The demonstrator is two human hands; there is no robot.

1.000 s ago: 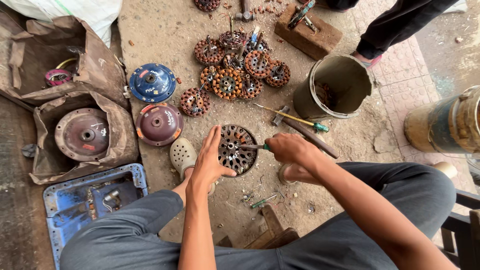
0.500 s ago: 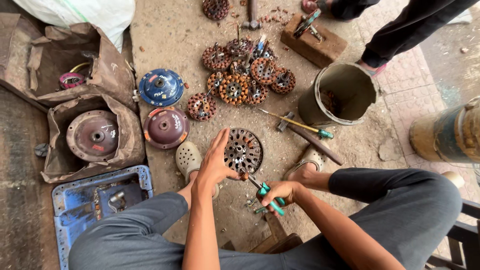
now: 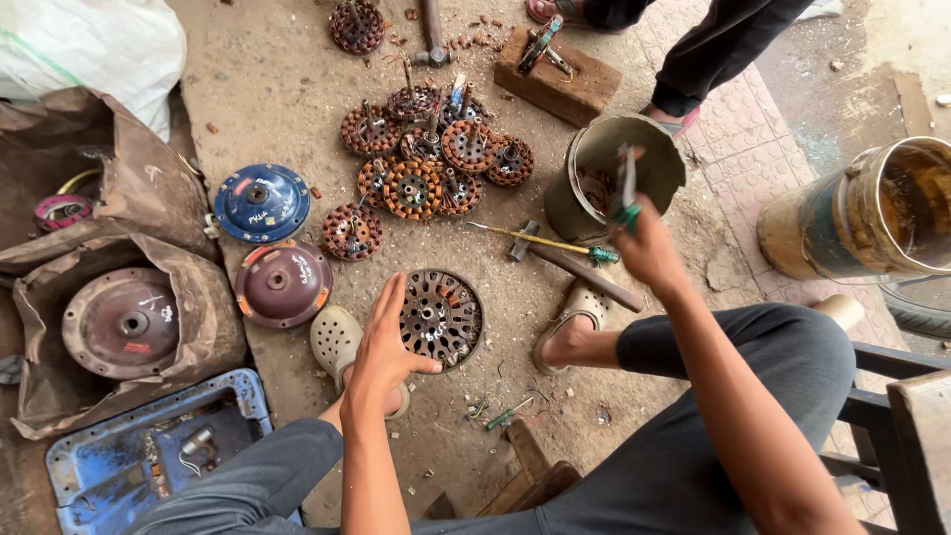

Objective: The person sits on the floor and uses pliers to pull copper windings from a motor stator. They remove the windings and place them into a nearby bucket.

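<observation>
A dusty concrete floor [image 3: 297, 89] carries everything. At the top centre lies a cluster of copper-wound stators [image 3: 431, 159], with a wooden block [image 3: 565, 74] to its right and a grey bucket [image 3: 604, 178] below that; a hammer [image 3: 570, 260] lies at centre. At centre left sit a blue cover [image 3: 262, 202] and a maroon cover [image 3: 282, 284], and a blue tray [image 3: 129, 456] lies at lower left.
</observation>
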